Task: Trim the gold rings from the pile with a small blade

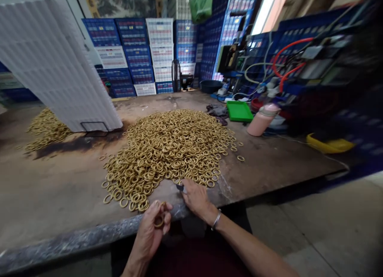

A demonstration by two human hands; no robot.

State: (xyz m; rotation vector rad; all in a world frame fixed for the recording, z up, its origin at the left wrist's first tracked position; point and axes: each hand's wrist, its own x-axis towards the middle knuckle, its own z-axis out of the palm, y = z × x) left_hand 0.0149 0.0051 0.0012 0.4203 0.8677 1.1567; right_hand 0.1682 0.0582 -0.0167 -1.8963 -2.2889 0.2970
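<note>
My left hand (152,228) is just past the table's front edge, its fingers closed around a brass-coloured ring (159,221). Another bit of ring shows near its fingertips. My right hand (196,198), with a silver bangle at the wrist, lies at the near side of a big heap of brass-coloured rings (176,143). Between its thumb and fingers sits a small dark blade-like tool (180,187); its exact kind is unclear. The right fingertips touch or nearly touch the heap's front rings.
A stack of white corrugated sheets (62,69) stands upright at the left in a wire holder (94,127), a smaller ring pile (49,127) behind it. A green tray (239,111), a pink bottle (260,121) and a yellow tray (329,143) lie right. Blue and white crates (131,50) line the back.
</note>
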